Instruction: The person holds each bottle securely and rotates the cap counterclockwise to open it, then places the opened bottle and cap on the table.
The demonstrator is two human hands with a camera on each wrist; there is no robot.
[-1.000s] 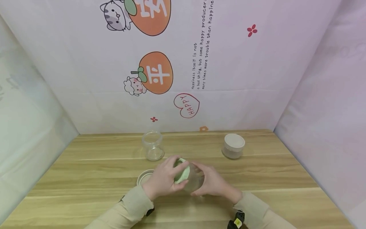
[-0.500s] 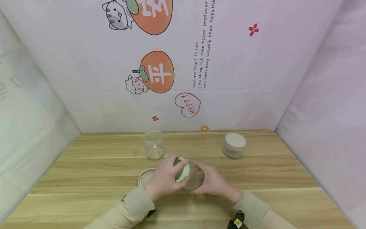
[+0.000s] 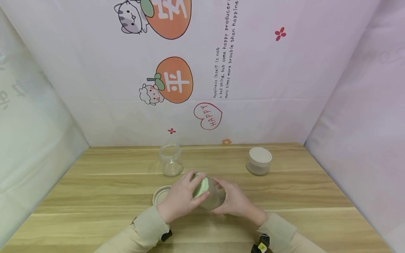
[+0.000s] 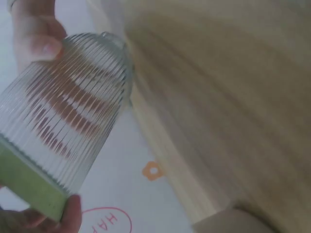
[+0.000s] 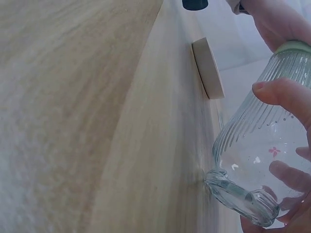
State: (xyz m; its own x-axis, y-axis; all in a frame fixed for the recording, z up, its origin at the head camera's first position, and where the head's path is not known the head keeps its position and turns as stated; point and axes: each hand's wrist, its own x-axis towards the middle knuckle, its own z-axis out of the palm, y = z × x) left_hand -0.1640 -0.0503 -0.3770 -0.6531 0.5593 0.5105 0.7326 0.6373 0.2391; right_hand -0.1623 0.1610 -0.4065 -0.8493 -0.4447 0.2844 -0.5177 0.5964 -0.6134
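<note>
Low over the table front, a ribbed clear glass jar [image 3: 216,197] is held tilted, its green lid [image 3: 202,187] toward the left. My left hand [image 3: 178,200] grips this lid, fingers over the far side and thumb on the near side. Around the glass body, my right hand [image 3: 235,201] curls its fingers and thumb near the base. The left wrist view gives the ribbed wall [image 4: 73,97] and the lid's green edge [image 4: 31,182]. In the right wrist view the jar's thick glass base [image 5: 243,199] is close to the wooden surface, and fingers show through the glass.
A round lid [image 3: 160,195] lies on the table [image 3: 95,196], partly hidden by my left hand. Behind it stands an uncovered clear jar [image 3: 172,168]. A small jar with a white lid [image 3: 259,160] stands at the back right. Printed cloth walls [image 3: 253,116] enclose the table.
My left hand has turned slightly on the green lid, its fingers shifting a little, and the jar leans a bit differently. The right hand keeps its hold in nearly the same place.
</note>
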